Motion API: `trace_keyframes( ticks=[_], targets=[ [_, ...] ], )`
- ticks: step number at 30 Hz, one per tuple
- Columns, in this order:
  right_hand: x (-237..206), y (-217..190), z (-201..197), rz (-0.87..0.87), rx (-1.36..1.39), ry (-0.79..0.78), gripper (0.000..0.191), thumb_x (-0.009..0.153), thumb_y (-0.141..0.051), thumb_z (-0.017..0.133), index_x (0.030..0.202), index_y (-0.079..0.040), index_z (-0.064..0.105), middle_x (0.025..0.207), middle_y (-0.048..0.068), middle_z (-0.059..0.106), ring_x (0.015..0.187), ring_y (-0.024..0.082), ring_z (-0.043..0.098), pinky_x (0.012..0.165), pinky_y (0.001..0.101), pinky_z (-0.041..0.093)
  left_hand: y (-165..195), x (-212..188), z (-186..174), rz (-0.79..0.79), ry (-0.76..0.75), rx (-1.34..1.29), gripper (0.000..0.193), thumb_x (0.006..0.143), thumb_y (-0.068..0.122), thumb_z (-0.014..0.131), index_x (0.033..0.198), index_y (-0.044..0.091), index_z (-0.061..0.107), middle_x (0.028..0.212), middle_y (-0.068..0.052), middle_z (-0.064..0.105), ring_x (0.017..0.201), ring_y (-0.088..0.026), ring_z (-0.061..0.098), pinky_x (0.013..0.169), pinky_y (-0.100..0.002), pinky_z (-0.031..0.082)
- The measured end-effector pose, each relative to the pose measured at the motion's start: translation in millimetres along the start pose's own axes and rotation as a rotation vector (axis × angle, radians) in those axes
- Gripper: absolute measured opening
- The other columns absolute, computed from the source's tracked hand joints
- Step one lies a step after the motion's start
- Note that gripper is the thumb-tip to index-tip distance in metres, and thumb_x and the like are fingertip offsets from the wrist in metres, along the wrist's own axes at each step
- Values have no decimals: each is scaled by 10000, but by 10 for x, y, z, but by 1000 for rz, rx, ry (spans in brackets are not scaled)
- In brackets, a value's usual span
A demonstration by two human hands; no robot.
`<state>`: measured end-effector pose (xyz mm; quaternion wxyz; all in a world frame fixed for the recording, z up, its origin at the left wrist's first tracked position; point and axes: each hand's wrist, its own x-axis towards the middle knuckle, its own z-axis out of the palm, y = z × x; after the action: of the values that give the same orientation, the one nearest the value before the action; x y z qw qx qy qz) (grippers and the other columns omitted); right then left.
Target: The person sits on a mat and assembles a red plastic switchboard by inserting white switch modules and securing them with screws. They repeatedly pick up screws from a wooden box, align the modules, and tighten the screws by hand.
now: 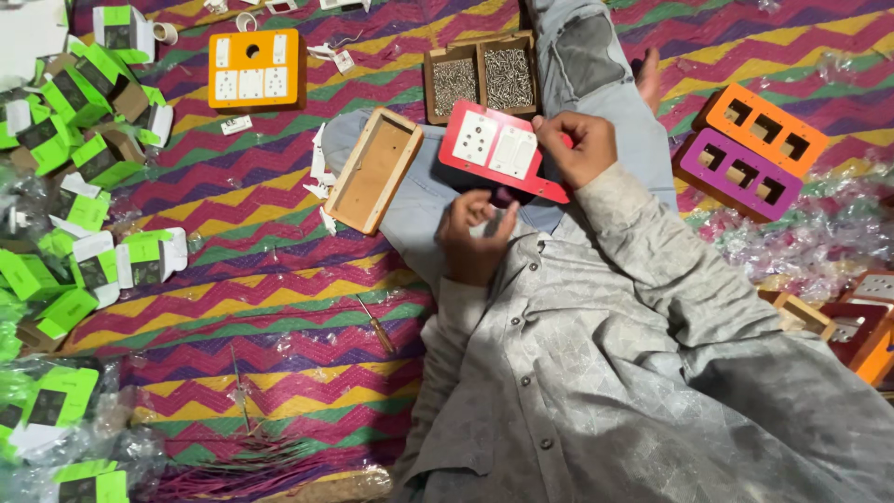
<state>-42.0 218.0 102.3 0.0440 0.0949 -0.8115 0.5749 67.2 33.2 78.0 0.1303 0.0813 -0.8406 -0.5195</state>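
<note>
While the right hand [582, 147] grips the red switch plate [503, 151] at its right edge over the lap, left hand [475, 233] curled beneath, contents unclear, wooden box frame [374, 169] beside, screw trays [480, 80] beyond, screwdriver [376, 325] on mat.

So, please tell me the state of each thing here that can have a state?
red switch plate: held, fitted with white modules
right hand: gripping plate edge
left hand: under plate, fingers curled
wooden box: open, empty
screw trays: full
purple plate: cutouts empty
</note>
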Motion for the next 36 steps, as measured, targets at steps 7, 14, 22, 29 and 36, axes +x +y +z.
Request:
trace_keyframes(
  ticks=[7, 14, 22, 29, 36],
  targets=[
    [-42, -166, 14, 0, 44, 5, 315, 1124, -254, 556, 1002, -7, 709, 682, 8, 575, 630, 42, 491, 566, 267, 393, 508, 76, -417, 619, 54, 464, 689, 765, 315, 894, 1374, 145, 620, 1477, -109, 539, 1373, -328, 504, 1123, -510, 383],
    [-81, -333, -18, -67, 15, -199, 358, 1134, -272, 496, 1011, -11, 707, 667, -11, 561, 614, 49, 470, 566, 261, 388, 646, 281, -613, 744, -175, 529, 698, 765, 188, 832, 1422, 158, 597, 1504, -108, 552, 1419, -320, 513, 1164, -510, 392],
    [-6, -229, 10, 302, 365, -593, 389, 1075, -368, 530, 1042, -28, 716, 583, -17, 523, 443, 75, 434, 422, 262, 317, 481, 278, -805, 760, -342, 378, 682, 812, 365, 841, 1391, 96, 599, 1348, -158, 608, 1208, -363, 603, 1018, -484, 471],
    [718, 140, 165, 113, 276, -419, 395, 1125, -382, 552, 1130, -38, 745, 808, 22, 675, 655, 118, 603, 597, 274, 471, -4, 233, -562, 301, -133, -337, 646, 989, 500, 707, 1425, 40, 580, 1363, -164, 648, 1195, -291, 649, 1007, -398, 549],
    [1182, 220, 840, -481, -535, -271, 212, 920, -233, 711, 1058, -92, 789, 998, 151, 744, 937, 376, 697, 778, 461, 557, -365, 293, 109, -258, -222, -1424, 681, 1092, 521, 421, 1557, 26, 375, 1453, -181, 566, 1184, -292, 639, 951, -433, 554]
  ],
)
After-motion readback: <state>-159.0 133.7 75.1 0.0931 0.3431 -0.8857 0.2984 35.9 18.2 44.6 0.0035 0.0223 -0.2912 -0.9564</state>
